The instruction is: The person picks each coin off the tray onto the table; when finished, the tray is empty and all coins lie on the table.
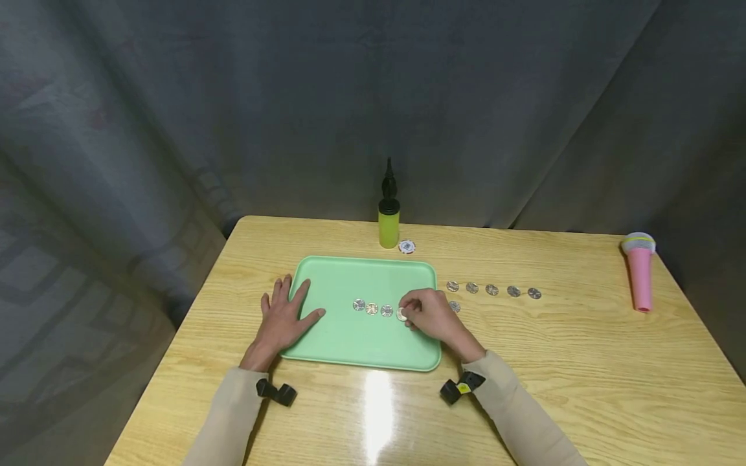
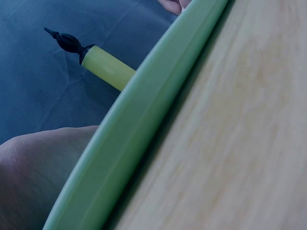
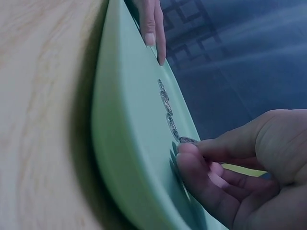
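Right hand [image 1: 431, 315]: fingers curled, pinching a coin [image 1: 401, 314] at the fingertips [image 3: 188, 152], coin resting on the floor of the green tray [image 1: 361, 343]. Coin positioned at the right end of a row, just beside three other coins [image 1: 372, 308] laid in a line across the tray's middle.

Left hand [image 1: 283, 317]: flat, fingers spread and straight, pressed on the tray's left edge, partly over the rim and partly on the wooden table [image 1: 583, 375]. Nothing gripped.

Outside the tray, to its right: a row of five coins [image 1: 492, 289] on the table, plus one more coin [image 1: 455, 306] close to the right hand.

Behind the tray: a yellow-green hand pump [image 1: 388, 217] standing upright, with a poker chip [image 1: 406, 246] just beside its base.

Far right table edge: a pink microphone [image 1: 639, 268], well apart from the coins.
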The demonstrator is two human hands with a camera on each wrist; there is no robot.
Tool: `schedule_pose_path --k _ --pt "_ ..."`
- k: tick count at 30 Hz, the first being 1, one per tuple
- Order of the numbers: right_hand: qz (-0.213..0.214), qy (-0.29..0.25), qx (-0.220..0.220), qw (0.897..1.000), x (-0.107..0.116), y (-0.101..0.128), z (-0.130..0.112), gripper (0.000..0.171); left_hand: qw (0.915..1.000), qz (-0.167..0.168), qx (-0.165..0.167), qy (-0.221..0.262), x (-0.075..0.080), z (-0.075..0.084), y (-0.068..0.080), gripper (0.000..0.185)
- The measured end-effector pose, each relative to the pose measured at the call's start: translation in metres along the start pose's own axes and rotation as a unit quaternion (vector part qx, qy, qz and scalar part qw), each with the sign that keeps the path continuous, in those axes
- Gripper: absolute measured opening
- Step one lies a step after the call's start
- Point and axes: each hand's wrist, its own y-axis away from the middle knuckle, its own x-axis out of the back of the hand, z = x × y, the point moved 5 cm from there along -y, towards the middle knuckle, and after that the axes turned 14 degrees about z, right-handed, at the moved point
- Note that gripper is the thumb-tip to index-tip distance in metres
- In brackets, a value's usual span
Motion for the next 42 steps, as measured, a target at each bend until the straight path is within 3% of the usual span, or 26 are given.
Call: schedule_pose_path --k 11,24,42 --pt "0.006 -0.059 -0.044 0.997 0.012 -0.002 0.008 0.015 1.0000 0.000 0.000 -0.004 -0.001 -0.002 0.000 0.082" --pt "0.020 -0.083 -0.043 0.995 0.039 -0.001 0.020 0.018 1.0000 -0.002 0.004 -0.002 -0.001 -0.003 0.000 0.082" --pt "0.047 -0.061 -0.070 0.995 0.064 0.003 0.039 0.020 1.0000 -0.008 0.004 -0.002 -0.002 -0.002 -0.001 0.082"
